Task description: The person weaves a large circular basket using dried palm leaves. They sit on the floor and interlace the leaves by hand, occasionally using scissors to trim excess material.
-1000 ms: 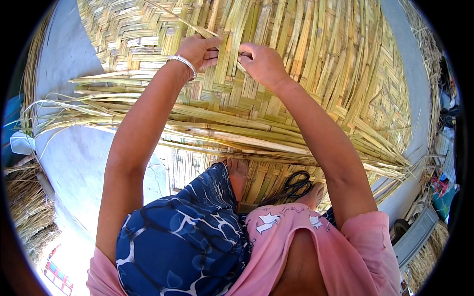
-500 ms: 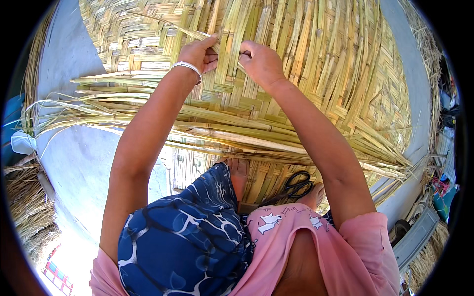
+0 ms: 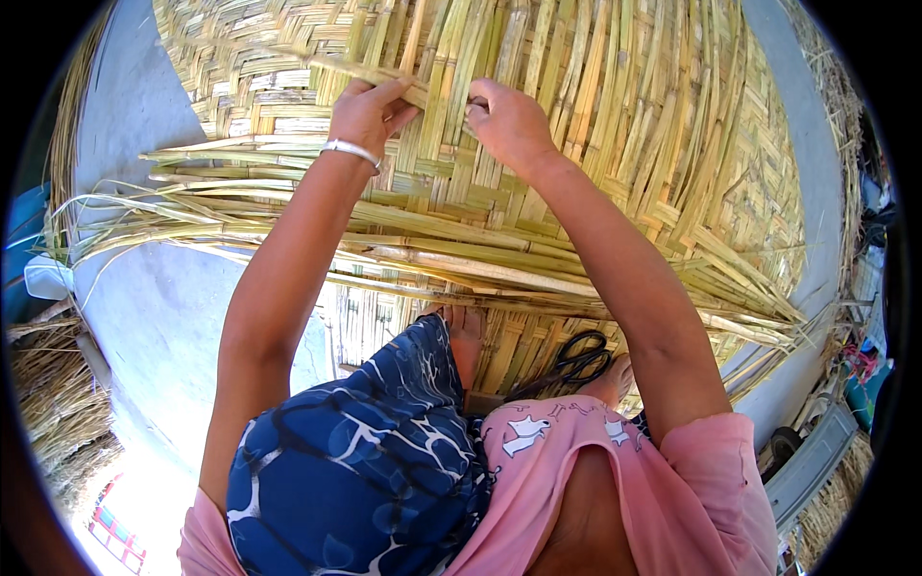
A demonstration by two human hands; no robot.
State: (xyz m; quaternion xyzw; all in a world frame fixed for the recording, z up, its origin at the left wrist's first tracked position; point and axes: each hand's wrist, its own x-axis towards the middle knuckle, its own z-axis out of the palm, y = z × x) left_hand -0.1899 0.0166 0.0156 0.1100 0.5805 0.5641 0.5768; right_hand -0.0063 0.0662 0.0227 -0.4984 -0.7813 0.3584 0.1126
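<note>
A woven mat of yellow-green split reed strips [image 3: 259, 86] spreads before me, with long loose strips [image 3: 605, 86] running away from me across its middle and right. My left hand [image 3: 368, 117], a white bangle at its wrist, pinches one slanting reed strip [image 3: 336, 65] between thumb and fingers. This strip comes from the upper left and passes under several lengthwise strips toward my right hand. My right hand [image 3: 509, 125] is curled closed just right of those strips, its fingertips at the strip's line; what they grip is mostly hidden.
A bundle of loose reeds [image 3: 461, 245] lies across the mat nearer me. Black-handled scissors [image 3: 579, 357] rest by my feet on the mat's near part. Pale grey floor [image 3: 182, 326] shows at the left, with dry straw [image 3: 62, 403] and a white container [image 3: 48, 276] beyond.
My left hand has slid left and slightly down along the slanting strip, whose far end has shifted and blurs. The right hand has barely moved.
</note>
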